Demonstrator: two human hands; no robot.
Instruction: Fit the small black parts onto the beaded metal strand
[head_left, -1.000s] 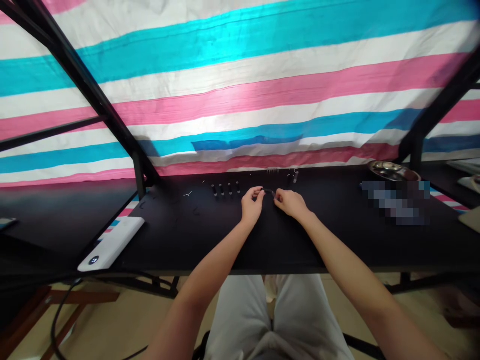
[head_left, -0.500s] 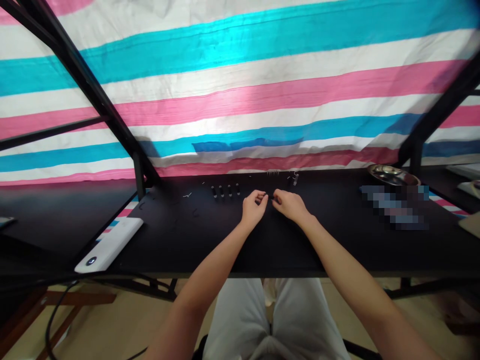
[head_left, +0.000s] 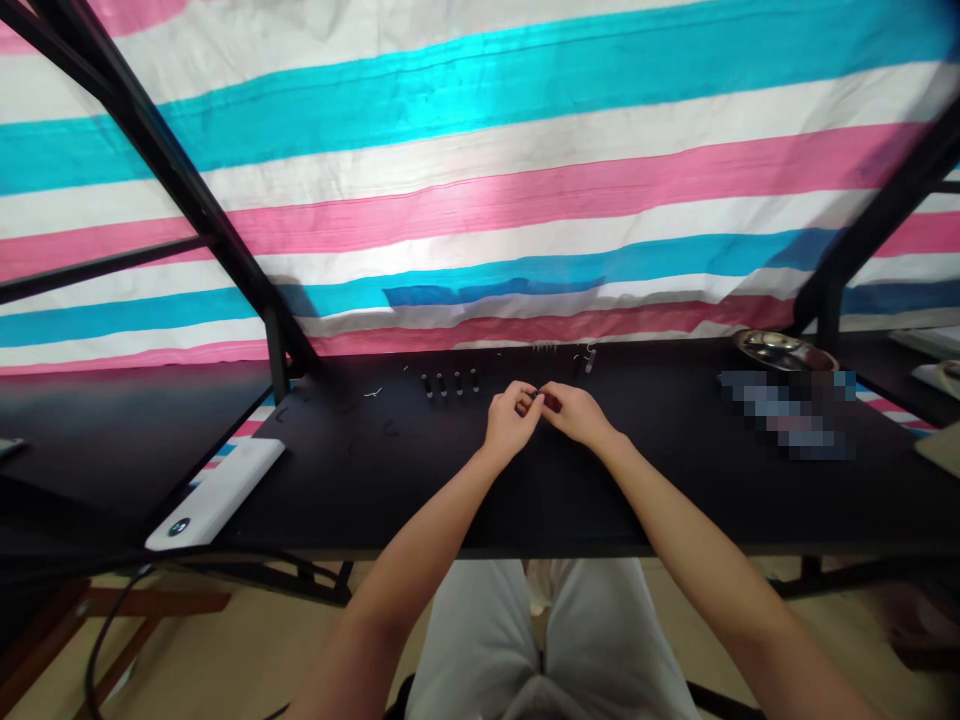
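Head cam: L hand (head_left: 513, 417) & R hand (head_left: 576, 412) are now meeting at the fingertips over the bench (head_left: 600, 500); 1 s ago they were working apart, w/ the dark pc (head_left: 535, 394) spanning the gap. Both are pinching in on the pc, it seems; fingers are hiding most of it, so can't tell if it's one part or two. Closing up is prob. moving the work into a fine, two-handed stage. Four dark tubes (head_left: 442, 384) are sitting in a row left of L hand; a clear tube (head_left: 590, 361) is sitting beyond R hand.
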